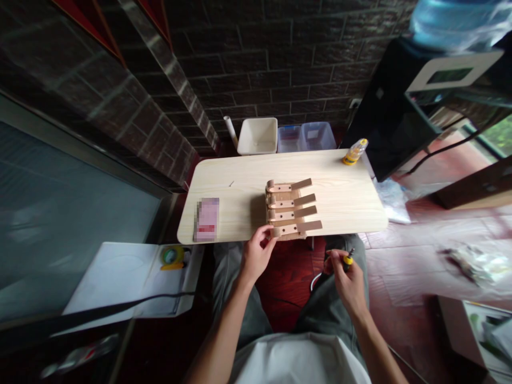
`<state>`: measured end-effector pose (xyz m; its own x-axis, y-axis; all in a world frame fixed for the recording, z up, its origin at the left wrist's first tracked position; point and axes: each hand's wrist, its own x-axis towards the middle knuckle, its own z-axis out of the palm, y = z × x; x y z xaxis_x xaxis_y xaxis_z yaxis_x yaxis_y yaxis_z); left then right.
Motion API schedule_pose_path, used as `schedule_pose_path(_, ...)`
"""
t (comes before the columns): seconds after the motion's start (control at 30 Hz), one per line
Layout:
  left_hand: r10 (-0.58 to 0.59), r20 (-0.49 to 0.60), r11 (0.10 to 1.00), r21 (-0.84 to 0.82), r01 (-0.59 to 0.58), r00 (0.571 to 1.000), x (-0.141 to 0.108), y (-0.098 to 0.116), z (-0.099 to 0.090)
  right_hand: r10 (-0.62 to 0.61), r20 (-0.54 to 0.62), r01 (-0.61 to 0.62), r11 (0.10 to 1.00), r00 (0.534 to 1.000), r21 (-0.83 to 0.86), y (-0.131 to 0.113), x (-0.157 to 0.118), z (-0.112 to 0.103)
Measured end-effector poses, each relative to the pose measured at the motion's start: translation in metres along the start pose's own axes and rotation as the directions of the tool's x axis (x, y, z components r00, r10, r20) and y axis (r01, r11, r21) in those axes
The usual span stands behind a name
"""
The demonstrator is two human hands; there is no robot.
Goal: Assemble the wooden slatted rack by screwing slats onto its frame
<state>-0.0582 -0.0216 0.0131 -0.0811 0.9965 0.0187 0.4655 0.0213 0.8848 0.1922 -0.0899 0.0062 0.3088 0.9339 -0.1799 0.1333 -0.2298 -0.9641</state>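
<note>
Four copper-coloured metal strips lie side by side across a brown block (285,194) on the light wooden table (236,213). Each strip has a curled left end, dark holes and a flat right end that sticks out past the block. My left hand (257,253) pinches the curled end of the nearest metal strip (288,230) at the table's front edge. Over my right thigh, off the table, my right hand (349,274) grips a yellow and black screwdriver (348,260) with its metal tip pointing up.
A pink packet (207,218) lies at the table's left, with a small dark screw (231,183) behind it. A yellow-labelled bottle (355,152) stands at the back right. Behind the table are a white bin (258,136) and clear blue bins (318,136).
</note>
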Motion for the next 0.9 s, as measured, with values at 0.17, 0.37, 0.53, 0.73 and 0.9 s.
schedule_pose_path(0.17, 0.029, 0.012, 0.999, 0.041, -0.029, 1.0, 0.002, -0.002, 0.002, 0.012, 0.007, -0.012, 1.0, 1.0, 0.003, 0.003, 0.001, 0.001)
schedule_pose_path(0.37, 0.044, 0.005, 0.991, 0.13, -0.045, 0.999, 0.002, -0.006, -0.003, 0.033, 0.006, -0.034, 0.999, 0.999, 0.021, 0.003, 0.001, 0.004)
schedule_pose_path(0.53, 0.023, -0.016, 0.991, 0.132, -0.02, 1.0, -0.001, -0.008, -0.008, 0.016, -0.014, -0.016, 1.0, 1.0, -0.022, 0.0, 0.0, 0.006)
schedule_pose_path(0.73, 0.024, -0.009, 0.992, 0.122, -0.023, 1.0, -0.002, -0.009, -0.015, 0.019, -0.006, -0.019, 0.999, 1.0, -0.05, -0.002, 0.001, 0.006)
schedule_pose_path(0.9, 0.078, 0.077, 0.988, 0.127, -0.088, 0.994, -0.003, -0.011, -0.024, 0.028, 0.002, -0.028, 0.998, 1.0, -0.05, -0.001, 0.003, 0.008)
